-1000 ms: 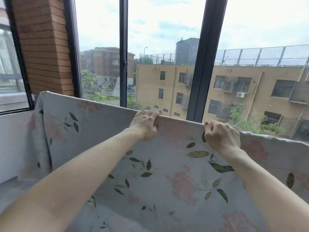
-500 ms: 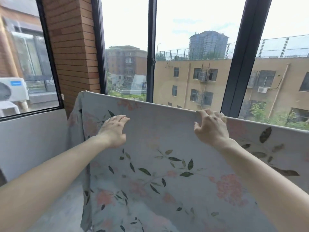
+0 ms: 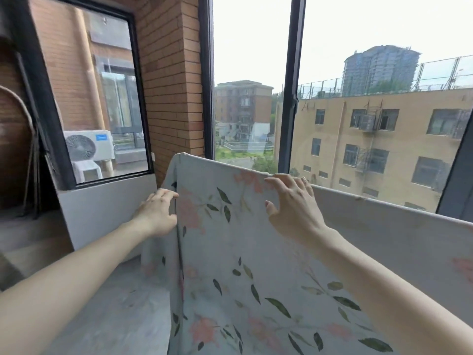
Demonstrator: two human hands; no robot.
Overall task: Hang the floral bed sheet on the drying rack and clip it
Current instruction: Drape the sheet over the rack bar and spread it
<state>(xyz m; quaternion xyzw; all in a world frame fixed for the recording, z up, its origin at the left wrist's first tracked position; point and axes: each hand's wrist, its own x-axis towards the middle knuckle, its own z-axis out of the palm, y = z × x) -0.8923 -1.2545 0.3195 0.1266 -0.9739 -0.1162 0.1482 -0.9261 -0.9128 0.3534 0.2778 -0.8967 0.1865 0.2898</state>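
Floral bed sheet [image 3: 230, 252] draped over hidden rack bar, hanging down

Floral bed sheet [image 3: 256, 252]: pale grey-blue fabric, pink blossoms, dark green leaves. Draped over horizontal support hidden beneath it, top fold running from upper left corner down to right. Near side hangs flat; left edge falls in vertical folds. Rack itself not visible.

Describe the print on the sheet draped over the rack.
Pale grey-white cotton bed sheet with pink blossoms and dark green leaves; head view.
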